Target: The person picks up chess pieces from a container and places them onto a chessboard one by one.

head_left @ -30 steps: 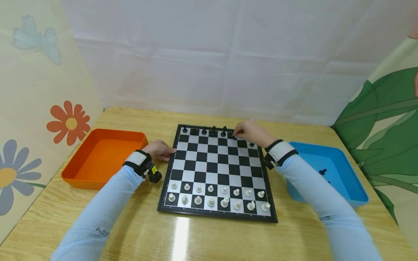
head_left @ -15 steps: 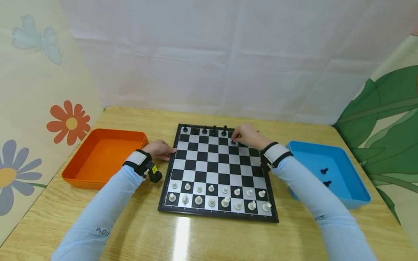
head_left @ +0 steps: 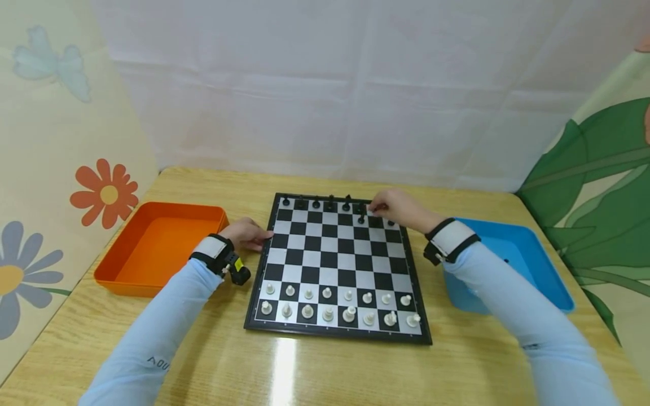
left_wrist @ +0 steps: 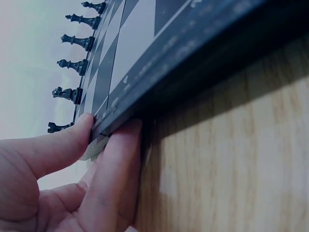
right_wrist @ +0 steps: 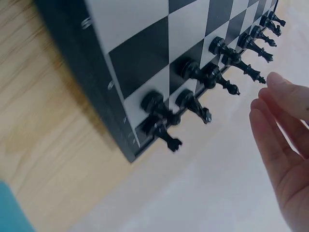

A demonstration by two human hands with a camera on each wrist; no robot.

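Two hands at a chessboard, black pieces going onto the far rows.

Your left hand [head_left: 247,233] pinches the left edge of the chessboard [head_left: 337,265], thumb on top & fingers under; hold it steady. Your right hand [head_left: 395,207] hovers over the far right corner, fingers loose, nothing gripped, next to the black pieces [right_wrist: 193,104] on the back rows. Set each piece upright, centred on its square, w/o knocking neighbours. Blue tray [head_left: 533,265] sits just right of the board, orange tray [head_left: 152,242] to the left.
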